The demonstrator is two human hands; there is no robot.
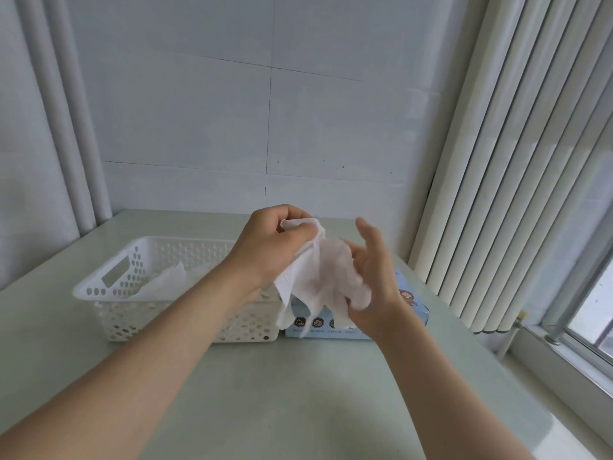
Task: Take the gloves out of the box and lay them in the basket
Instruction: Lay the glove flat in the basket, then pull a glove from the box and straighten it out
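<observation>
Translucent white glove (311,280) pinched at its 12 o'clock end by left hand (265,250); right hand (374,283) clasps its 3 o'clock side.

Behind my right grip (374,280) and the glove (318,277), most of the box (326,333) is hidden; its small print I cannot read.

Left hand (270,250): raised, fingers curled, pinched the upper edge of a glove (308,280). Right hand (376,283): just beside it, lower fingers gripped the glove, forefinger stood extended.
</observation>
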